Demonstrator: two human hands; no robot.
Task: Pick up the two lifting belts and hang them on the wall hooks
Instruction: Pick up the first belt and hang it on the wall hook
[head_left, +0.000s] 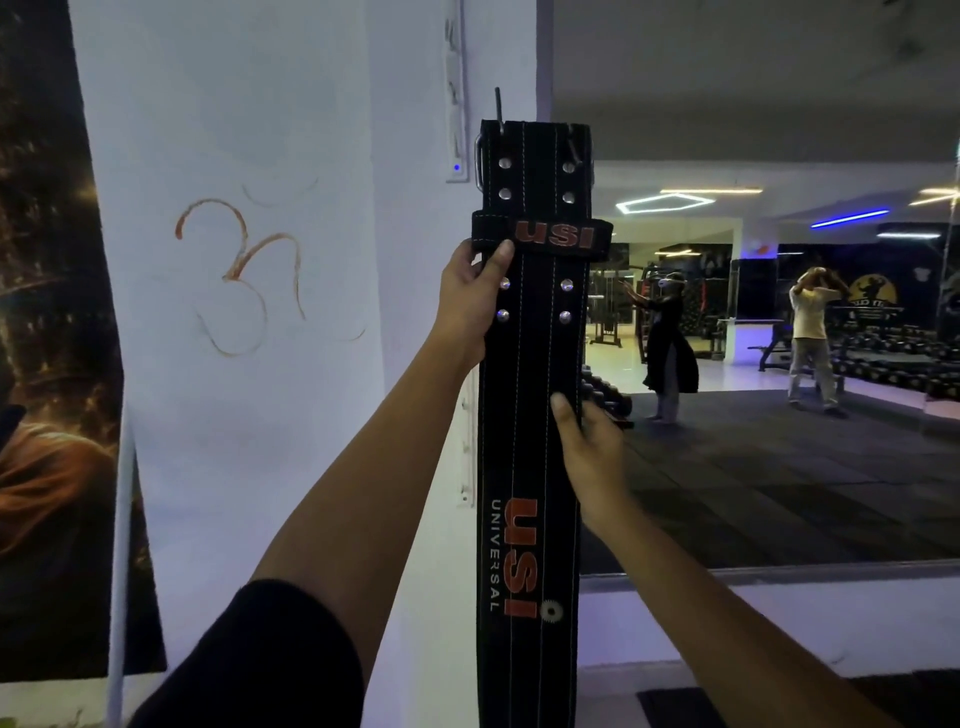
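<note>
belt (530, 395): upright at wall edge, buckle end at 12 o'clock by hook (497, 106) | left hand (470, 304): pinching belt edge | right hand (592, 457): gripping lower edge | progress: hanging underway, seating unclear; second belt unseen

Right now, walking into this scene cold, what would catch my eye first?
Most likely the long black lifting belt hanging upright in the middle, with orange USI lettering and silver rivets. The left hand grips its left edge just under the keeper loop, while the right hand pinches its right edge lower down. Next, the orange symbol drawn on the white wall to the left, and the large mirror on the right.
</note>
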